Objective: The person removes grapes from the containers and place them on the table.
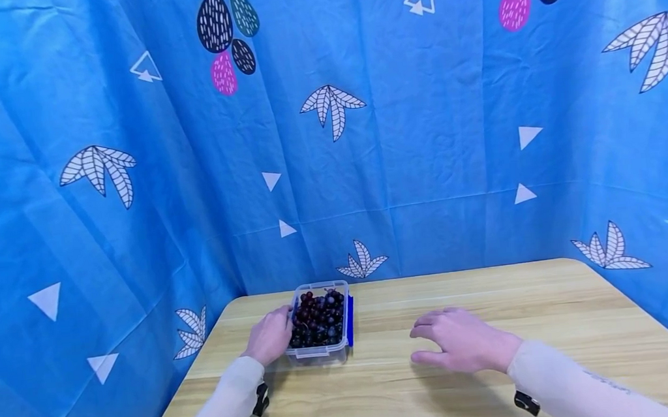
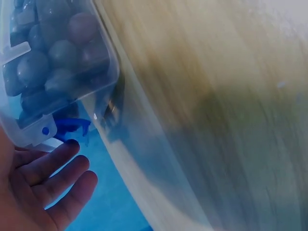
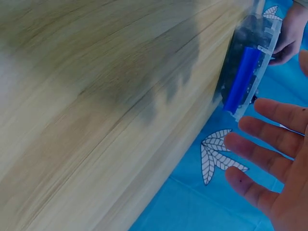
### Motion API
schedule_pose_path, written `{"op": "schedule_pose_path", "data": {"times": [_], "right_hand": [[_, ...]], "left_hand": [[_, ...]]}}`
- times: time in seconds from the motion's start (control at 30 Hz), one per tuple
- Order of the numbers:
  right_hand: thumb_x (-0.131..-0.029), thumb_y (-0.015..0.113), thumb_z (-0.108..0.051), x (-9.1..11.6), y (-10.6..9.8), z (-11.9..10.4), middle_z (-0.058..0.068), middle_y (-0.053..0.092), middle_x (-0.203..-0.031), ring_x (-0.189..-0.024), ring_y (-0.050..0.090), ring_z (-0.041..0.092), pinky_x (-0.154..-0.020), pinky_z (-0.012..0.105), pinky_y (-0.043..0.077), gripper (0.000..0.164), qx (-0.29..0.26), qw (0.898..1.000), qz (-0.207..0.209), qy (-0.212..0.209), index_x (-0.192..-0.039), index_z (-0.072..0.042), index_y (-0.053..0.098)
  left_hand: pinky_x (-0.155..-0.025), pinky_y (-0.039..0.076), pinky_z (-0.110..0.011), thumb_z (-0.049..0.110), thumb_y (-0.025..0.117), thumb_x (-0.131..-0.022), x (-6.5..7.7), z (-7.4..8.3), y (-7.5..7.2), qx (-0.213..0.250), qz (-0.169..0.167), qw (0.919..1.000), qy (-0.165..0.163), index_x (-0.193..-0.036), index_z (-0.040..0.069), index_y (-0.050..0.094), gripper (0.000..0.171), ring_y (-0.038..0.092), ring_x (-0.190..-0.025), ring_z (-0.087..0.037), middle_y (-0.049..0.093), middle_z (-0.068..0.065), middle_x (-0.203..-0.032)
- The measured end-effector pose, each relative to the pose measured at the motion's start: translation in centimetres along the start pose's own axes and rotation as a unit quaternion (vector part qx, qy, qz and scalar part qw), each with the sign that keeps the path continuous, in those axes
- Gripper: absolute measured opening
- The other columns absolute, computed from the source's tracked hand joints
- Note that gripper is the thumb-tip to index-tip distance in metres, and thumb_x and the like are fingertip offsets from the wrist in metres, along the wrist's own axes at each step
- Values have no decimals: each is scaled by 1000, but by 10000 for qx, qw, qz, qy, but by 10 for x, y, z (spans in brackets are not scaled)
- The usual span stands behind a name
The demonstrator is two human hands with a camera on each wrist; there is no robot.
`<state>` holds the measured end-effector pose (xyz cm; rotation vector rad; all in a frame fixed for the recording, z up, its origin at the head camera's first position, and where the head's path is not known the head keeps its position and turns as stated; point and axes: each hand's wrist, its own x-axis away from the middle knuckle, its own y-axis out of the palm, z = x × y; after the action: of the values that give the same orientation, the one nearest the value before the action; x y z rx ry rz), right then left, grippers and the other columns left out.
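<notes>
A clear plastic container point(image 1: 320, 357) full of dark grapes point(image 1: 319, 317) stands on the table's far left part, its lid off the top. My left hand point(image 1: 271, 335) is at the container's left side and touches its rim. In the left wrist view, several fingers point(image 2: 62, 168) are extended beside a blue clip point(image 2: 72, 126); the thumb is hidden. My right hand point(image 1: 459, 339) hovers above the table, right of the container, holding nothing. Its fingers point(image 3: 262, 156) are spread and nearly straight in the right wrist view.
A blue clip flap point(image 1: 350, 322) hangs on the container's right side. The wooden table point(image 1: 408, 399) has its far edge just behind the container. Blue patterned curtains point(image 1: 422, 129) enclose the table at the back and both sides.
</notes>
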<state>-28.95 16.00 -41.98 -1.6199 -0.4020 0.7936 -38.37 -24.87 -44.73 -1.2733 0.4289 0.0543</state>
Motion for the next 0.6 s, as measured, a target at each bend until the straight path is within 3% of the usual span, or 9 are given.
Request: {"op": "schedule_pose_path", "data": {"times": [0.2,0.37,0.6], "right_hand": [[-98,50,-61,-13,4,-4,1,70,-125,-118,65,23,-99,50,51,54,-20,10000,4,-37,-122,-18,72],[-98,46,-64,-26,7,-7,0,70,-125,-117,66,22,-99,47,52,58,5,9999,18,-108,-123,-18,72],[-97,63,-44,-48,11,-11,2,72,-120,-109,69,22,-94,44,55,39,30,9995,193,-250,-120,-15,72]], "left_hand": [[-80,57,-50,12,55,-98,1,1,3,-5,122,9998,-172,-129,1,63,34,70,-97,-32,72,-16,-113],[-83,57,-51,14,54,-98,2,-1,9,7,125,9995,-306,-134,1,60,38,70,-103,-33,71,-17,-120],[-83,57,-53,14,52,-100,3,1,8,45,80,9995,-308,-138,3,59,40,69,-106,-34,70,-17,-124]]}}
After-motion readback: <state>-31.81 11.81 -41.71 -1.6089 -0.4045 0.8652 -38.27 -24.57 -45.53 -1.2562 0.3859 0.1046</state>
